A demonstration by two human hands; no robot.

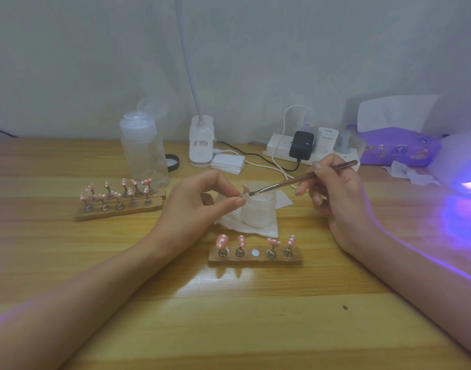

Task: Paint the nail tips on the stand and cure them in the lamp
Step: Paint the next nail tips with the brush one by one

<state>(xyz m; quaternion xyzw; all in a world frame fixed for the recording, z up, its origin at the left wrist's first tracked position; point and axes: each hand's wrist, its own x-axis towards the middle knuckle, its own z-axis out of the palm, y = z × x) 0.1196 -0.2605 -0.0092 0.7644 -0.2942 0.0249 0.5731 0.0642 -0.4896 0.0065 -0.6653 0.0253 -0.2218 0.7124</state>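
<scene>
Far L: two wooden stands [119, 202], side by side, loaded w/ pink tips, white dots. Well apart from the work area. Behind them a clear pump bottle [143, 153], cap flipped up.

L hand [202, 201]: thumb and forefinger pinched narrow on a small peg carrying one nail tip [245, 188], held off the table in front of the white jar [257, 209]. Jar sits on a tissue [266, 228].

Centre front: near stand [293, 259], four dotted tips seated. Middle magnet spot [255, 252] is bare, prob. the held tip's slot.

Brush [295, 181]: bristle end at the held tip. Contact or just short, can't tell.

R hand [335, 190]: fingers curled round the brush handle, pen-style.

Far R: curing lamp [469, 180] at frame edge, glowing violet, well apart from the near stand.

Risks, as judged:
- Peg grip is small, so brush pressure could twist the tip and smear the coat.
- L fingertips sit close to the tip and may touch wet gel.
- Either forearm passes near the seated tips and a dip could knock them.
- Lamp already lit, so stray light may thicken gel on the bristles or in the open jar.
- Reseating on the magnet may snap hard and jolt the neighbours.
</scene>
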